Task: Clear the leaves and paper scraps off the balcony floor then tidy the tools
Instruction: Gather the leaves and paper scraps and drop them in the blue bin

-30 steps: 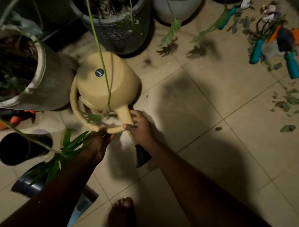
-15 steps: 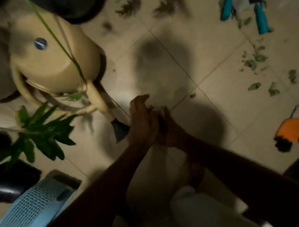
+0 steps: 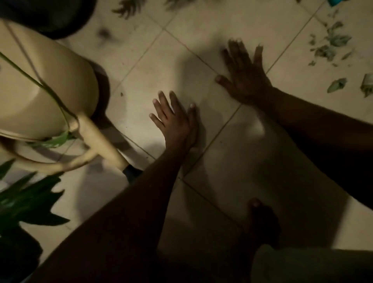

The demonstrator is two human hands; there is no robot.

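Observation:
My left hand (image 3: 175, 119) lies flat with fingers spread over the beige tiled floor (image 3: 232, 151), holding nothing. Further up and to the right, my right hand (image 3: 243, 74) is also flat with spread fingers, blurred, empty. Green leaf scraps (image 3: 331, 44) lie scattered on the tiles at the upper right, apart from both hands, with two larger scraps (image 3: 338, 84) below them. A yellow watering can (image 3: 46, 88) stands at the left, its spout (image 3: 101, 141) pointing down-right toward my left forearm.
A green plant (image 3: 24, 200) spreads its leaves at the lower left, and a thin green stem crosses the can. A dark pot (image 3: 50, 14) sits at the top left. My bare foot (image 3: 260, 220) stands on the tiles at the lower right. A teal tool tip (image 3: 336, 1) shows at the top edge.
My hands let go of the watering can, came together, then spread apart flat over the floor. The view shifted right and down toward the tiles.

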